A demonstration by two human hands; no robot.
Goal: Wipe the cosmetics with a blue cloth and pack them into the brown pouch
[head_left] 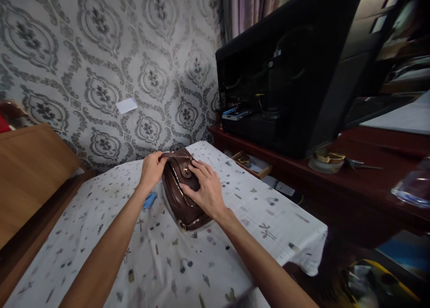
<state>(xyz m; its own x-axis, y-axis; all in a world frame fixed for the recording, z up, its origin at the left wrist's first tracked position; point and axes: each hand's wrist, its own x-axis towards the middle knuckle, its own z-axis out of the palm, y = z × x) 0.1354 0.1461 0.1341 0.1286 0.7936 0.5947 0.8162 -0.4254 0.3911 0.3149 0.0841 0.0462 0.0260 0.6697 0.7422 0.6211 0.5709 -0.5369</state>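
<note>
A brown leather handbag [172, 200] with gold-coloured zips lies on a white printed cloth [188, 281]. My left hand [152, 170] is closed at the bag's far left corner, its fingers pinching the edge by the handle [176, 155]. Across the bag's front rests my right hand [206, 189], fingers stretched out and thumb apart, close to a round metal clasp [185, 170]. A long zip [176, 178] runs down beside the right thumb, and a dark gap shows along part of it. Just left of the bag is a small blue cloth [149, 201].
A big black computer case [268, 84] stands on the dark red desk [363, 164] at right, with tape rolls [325, 160] and a clear plastic object [413, 187]. Below is a pulled-out drawer [253, 164]. A wooden panel [36, 173] rises at left; patterned wallpaper [110, 53] covers the back wall.
</note>
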